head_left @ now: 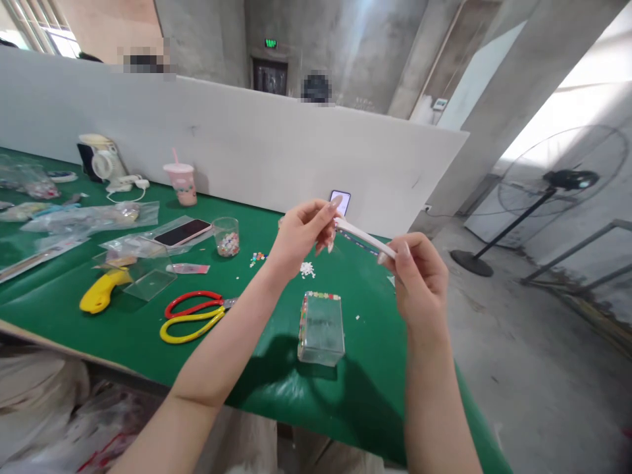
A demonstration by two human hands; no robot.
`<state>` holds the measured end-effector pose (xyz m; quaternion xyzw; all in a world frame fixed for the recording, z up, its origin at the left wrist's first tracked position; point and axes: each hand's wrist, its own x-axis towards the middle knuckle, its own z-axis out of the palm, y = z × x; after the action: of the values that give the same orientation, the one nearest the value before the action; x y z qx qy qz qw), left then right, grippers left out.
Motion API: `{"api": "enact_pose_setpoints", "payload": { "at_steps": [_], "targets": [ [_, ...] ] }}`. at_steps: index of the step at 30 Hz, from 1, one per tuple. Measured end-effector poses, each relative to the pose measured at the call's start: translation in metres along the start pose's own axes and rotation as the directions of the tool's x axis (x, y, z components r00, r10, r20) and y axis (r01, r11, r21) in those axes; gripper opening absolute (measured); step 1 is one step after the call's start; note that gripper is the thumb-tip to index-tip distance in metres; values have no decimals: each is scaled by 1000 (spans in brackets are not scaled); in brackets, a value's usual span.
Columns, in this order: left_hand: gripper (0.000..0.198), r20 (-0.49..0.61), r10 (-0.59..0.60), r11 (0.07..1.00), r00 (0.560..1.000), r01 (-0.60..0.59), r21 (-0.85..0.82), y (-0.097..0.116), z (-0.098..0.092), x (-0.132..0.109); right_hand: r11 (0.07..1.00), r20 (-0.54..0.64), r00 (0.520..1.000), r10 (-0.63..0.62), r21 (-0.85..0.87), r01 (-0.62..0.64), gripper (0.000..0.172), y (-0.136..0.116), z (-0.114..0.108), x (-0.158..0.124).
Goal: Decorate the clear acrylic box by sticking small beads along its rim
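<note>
Right, head cam is the only feed I've got: both hands are up over the green table [281,392], strip stretched btwn them. The L hand [313,227] has its thumb & fingertips pinched closed on one end; the R hand [419,276] pinches the other end, thumb on top, fingers curled in. The strip [366,238] is pale w/ a dark patterned line along its lower side; can't tell from my end if that's one pc or two. It's off the table, sloping down toward the R hand. Below it I see the clear box [323,329], w/ coloured bits along its top & left edges. Just behind the box sits a pile of white bits [307,269], then a small coloured pile [257,259] to the left of that, then a clear cup [228,240] part full of more bits. Scissors [192,318], one red & one yellow handle, lie near the L forearm, blades partly hidden by it. Further L I get a yellow tool [103,291] next to a clear tray [153,280], plus a phone [182,232] lying on plastic. At the back: pink cup [182,185], white board [276,145], & a lit phone [346,201] by the board, partly behind the L hand. Off the table, far R, a fan [570,179] stands on the floor.
</note>
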<state>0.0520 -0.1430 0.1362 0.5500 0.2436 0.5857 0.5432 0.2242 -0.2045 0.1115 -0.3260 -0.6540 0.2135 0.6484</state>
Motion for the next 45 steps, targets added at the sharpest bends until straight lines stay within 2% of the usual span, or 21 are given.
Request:
{"api": "enact_pose_setpoints", "payload": {
  "at_steps": [2,4,6,8,12,16,22,29,36,45],
  "targets": [
    [35,-27,67,997,997,-68,-25,9,6,-4,1000,1,1000,-23,9,23,25,-9,4,7],
    [34,-26,78,996,997,-79,-43,15,5,-9,1000,23,1000,-11,-23,12,24,-17,6,9],
    [33,8,32,998,999,-32,-48,19,2,-13,995,32,999,10,-96,-6,23,-24,8,8],
    [33,57,-29,998,998,32,-47,22,-3,-15,989,-7,1000,8,-150,-9,22,-28,8,5],
    [34,136,-108,992,985,115,-49,25,-7,-15,989,-101,995,-27,-146,12,22,-26,7,0],
    [32,162,-152,987,975,159,-28,25,-5,-13,984,-110,994,-20,-177,0,21,-23,3,-1],
    [27,169,-143,989,975,146,-9,24,-1,-13,962,-93,995,-28,-273,2,21,-27,-1,2],
    [20,193,-117,991,974,126,-35,24,-2,-15,957,-64,998,-29,-291,10,20,-29,-2,3],
    [38,226,-142,986,964,158,-53,26,-5,-17,947,-53,995,-85,-315,65,19,-33,-3,2],
    [26,262,-139,987,955,156,-44,26,-4,-21,949,-85,993,-80,-310,50,18,-30,-6,1]
  ]
}}
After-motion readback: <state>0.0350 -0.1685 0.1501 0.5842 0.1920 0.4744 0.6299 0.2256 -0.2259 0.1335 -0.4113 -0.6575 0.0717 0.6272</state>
